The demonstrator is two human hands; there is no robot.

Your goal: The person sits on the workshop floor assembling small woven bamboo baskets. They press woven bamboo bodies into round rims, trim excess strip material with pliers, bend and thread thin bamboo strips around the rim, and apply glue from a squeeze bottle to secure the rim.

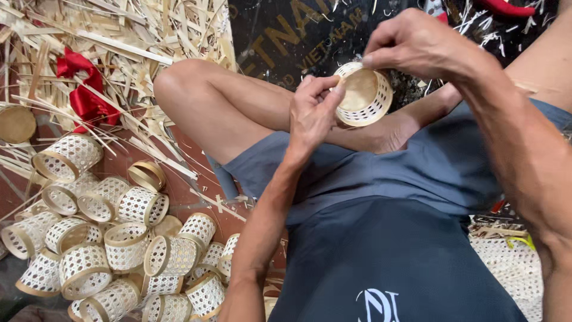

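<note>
Dark shirt (pixel 381 262) and bent knees closest. Above them, left hand (pixel 313 113) closed on small woven basket (pixel 363 95), steadying it; right hand (pixel 417 45) pinching its rim. Finished baskets (pixel 119 238) heaped aside on floor (pixel 179 191).

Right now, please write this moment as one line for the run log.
left hand: grips small round woven bamboo basket | right hand: fingers pinch its rim | pile of similar baskets: on floor beside person

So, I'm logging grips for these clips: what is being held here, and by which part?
A small round woven bamboo basket: the left hand grips its near side at the rim, and the right hand pinches the top of the rim.
</note>
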